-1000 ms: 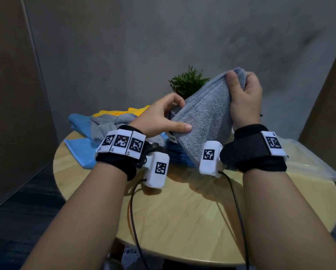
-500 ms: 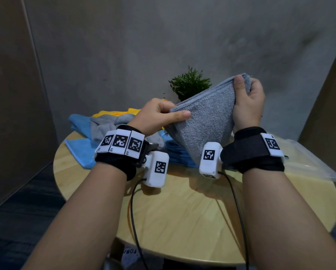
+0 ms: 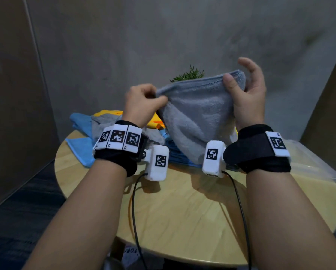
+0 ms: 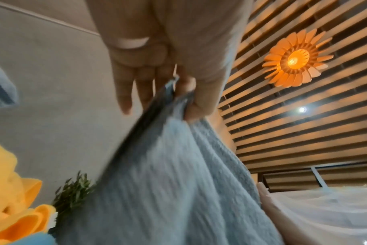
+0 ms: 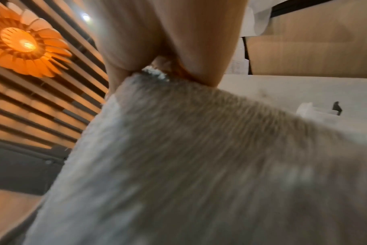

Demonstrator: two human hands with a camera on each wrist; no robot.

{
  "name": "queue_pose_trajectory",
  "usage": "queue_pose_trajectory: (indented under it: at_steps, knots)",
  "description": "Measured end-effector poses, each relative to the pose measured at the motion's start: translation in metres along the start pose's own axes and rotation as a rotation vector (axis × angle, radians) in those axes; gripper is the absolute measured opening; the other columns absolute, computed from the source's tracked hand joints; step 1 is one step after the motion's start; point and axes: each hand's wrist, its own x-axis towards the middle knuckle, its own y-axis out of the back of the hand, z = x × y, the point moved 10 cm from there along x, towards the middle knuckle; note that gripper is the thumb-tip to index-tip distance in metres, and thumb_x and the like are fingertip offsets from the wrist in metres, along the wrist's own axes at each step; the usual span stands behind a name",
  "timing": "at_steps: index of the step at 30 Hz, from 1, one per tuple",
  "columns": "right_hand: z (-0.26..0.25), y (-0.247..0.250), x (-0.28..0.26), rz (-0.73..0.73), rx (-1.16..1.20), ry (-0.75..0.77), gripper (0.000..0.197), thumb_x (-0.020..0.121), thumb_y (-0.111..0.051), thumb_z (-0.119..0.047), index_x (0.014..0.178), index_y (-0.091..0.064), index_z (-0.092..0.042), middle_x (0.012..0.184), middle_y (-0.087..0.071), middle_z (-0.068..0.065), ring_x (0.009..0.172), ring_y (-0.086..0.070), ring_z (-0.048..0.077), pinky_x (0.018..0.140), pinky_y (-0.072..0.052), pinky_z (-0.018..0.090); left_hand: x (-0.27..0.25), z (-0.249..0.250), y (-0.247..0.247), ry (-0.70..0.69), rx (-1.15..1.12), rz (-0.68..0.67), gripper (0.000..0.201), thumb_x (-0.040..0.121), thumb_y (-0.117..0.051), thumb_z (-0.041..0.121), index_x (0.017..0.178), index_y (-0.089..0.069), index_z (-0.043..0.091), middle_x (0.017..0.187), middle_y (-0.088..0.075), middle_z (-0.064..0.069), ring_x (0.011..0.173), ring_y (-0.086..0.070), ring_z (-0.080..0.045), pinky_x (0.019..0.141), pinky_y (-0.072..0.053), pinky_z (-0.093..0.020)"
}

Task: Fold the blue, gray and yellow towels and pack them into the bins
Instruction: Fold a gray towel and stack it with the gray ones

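Now level, gray towel [image 3: 198, 114] (formerly slanted), left hand [image 3: 141, 105] raised.

I've got a gray towel [image 3: 197, 114] held up over the table, pinched at both top corners, hanging down to a point. Behind it there's a messy pile w/ blue [image 3: 79, 148], gray [image 3: 99, 123] and yellow [image 3: 106, 113] towels. Clear bin [image 3: 309, 164] sits on the right.

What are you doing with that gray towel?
A person is folding the gray towel, holding it up above the round table. The left hand pinches one top corner and the right hand pinches the other. More blue, gray and yellow towels lie piled behind, and a clear bin waits at the right.
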Motion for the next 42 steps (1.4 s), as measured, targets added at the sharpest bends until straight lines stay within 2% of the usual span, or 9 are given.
queue_pose_trajectory:
  at_steps: [3,6,14,18,25,28,32,38,42]
  knots:
    - [-0.009,-0.017,-0.001,-0.106,-0.086,0.044,0.026,0.085,-0.068,-0.023,0.109,-0.06,-0.028,0.113,-0.061,0.0,0.105,-0.06,0.017,0.093,-0.05,0.038,0.002,0.012,0.03,-0.07,-0.225,0.244,0.014,0.061,-0.06,0.013,0.058,-0.051,0.024,0.047,-0.048,0.017,0.051,-0.039,0.003,0.053,-0.036,-0.017]
    - [-0.01,-0.023,-0.002,-0.145,-0.065,0.035,0.011,0.085,-0.067,-0.013,0.088,-0.062,-0.022,0.089,-0.061,-0.006,0.082,-0.059,0.003,0.075,-0.05,0.024,0.004,0.007,0.043,-0.058,-0.416,0.309,0.015,0.06,-0.059,0.007,0.064,-0.055,0.021,0.056,-0.053,0.013,0.056,-0.046,-0.004,0.058,-0.04,-0.02]
    - [0.007,-0.005,0.0,-0.049,-0.138,-0.048,0.014,0.086,-0.068,-0.016,0.077,-0.059,-0.024,0.078,-0.059,-0.008,0.073,-0.054,0.004,0.072,-0.047,0.026,0.0,0.014,0.007,-0.134,-0.263,-0.051,0.03,0.078,-0.056,0.004,0.095,-0.061,0.028,0.081,-0.059,0.008,0.072,-0.052,-0.002,0.07,-0.043,-0.017]
    - [0.006,0.003,0.004,0.013,-0.188,-0.043,0.02,0.091,-0.062,-0.019,0.074,-0.055,-0.024,0.07,-0.052,-0.011,0.06,-0.046,-0.006,0.064,-0.04,0.016,-0.001,0.012,0.003,-0.138,-0.171,-0.064,0.014,0.078,-0.071,0.013,0.079,-0.063,0.024,0.075,-0.061,0.008,0.07,-0.053,-0.006,0.068,-0.044,-0.02]
    - [0.017,-0.017,-0.001,-0.168,-0.209,-0.12,0.022,0.093,-0.057,-0.032,0.074,-0.048,-0.024,0.069,-0.048,-0.008,0.062,-0.045,0.003,0.061,-0.039,0.023,0.005,0.009,0.017,-0.171,-0.16,0.059,0.018,0.082,-0.07,0.014,0.073,-0.059,0.025,0.075,-0.062,0.011,0.066,-0.055,0.005,0.069,-0.046,-0.016]
    - [0.019,-0.025,-0.008,-0.286,0.021,-0.184,0.022,0.08,-0.073,-0.02,0.083,-0.052,-0.022,0.077,-0.06,-0.004,0.067,-0.059,0.01,0.064,-0.05,0.026,0.006,0.006,0.021,-0.167,-0.179,0.097,0.02,0.082,-0.07,0.012,0.072,-0.058,0.024,0.076,-0.063,0.01,0.065,-0.056,0.006,0.069,-0.046,-0.016]
    - [0.017,-0.022,-0.007,-0.253,0.158,-0.2,0.018,0.076,-0.069,-0.007,0.087,-0.057,-0.015,0.076,-0.067,-0.008,0.069,-0.064,0.009,0.066,-0.053,0.026,0.005,0.008,0.029,-0.185,-0.268,0.143,0.019,0.079,-0.073,0.01,0.07,-0.059,0.021,0.059,-0.062,0.017,0.058,-0.051,0.005,0.061,-0.043,-0.014]
    - [0.025,0.0,0.003,-0.049,-0.144,-0.138,0.019,0.087,-0.067,-0.013,0.075,-0.055,-0.022,0.069,-0.056,-0.008,0.058,-0.051,-0.002,0.059,-0.045,0.018,-0.001,0.019,0.013,-0.222,-0.304,-0.001,0.017,0.069,-0.077,0.005,0.072,-0.065,0.017,0.064,-0.066,0.012,0.062,-0.057,0.001,0.063,-0.046,-0.014]
    - [0.023,0.002,0.006,-0.028,-0.201,-0.116,0.021,0.087,-0.068,-0.018,0.073,-0.054,-0.023,0.069,-0.054,-0.008,0.059,-0.049,-0.004,0.061,-0.043,0.019,-0.002,0.012,-0.01,-0.191,-0.127,-0.215,0.036,0.066,-0.076,0.012,0.099,-0.065,0.023,0.073,-0.055,0.007,0.064,-0.05,0.003,0.067,-0.043,-0.013]
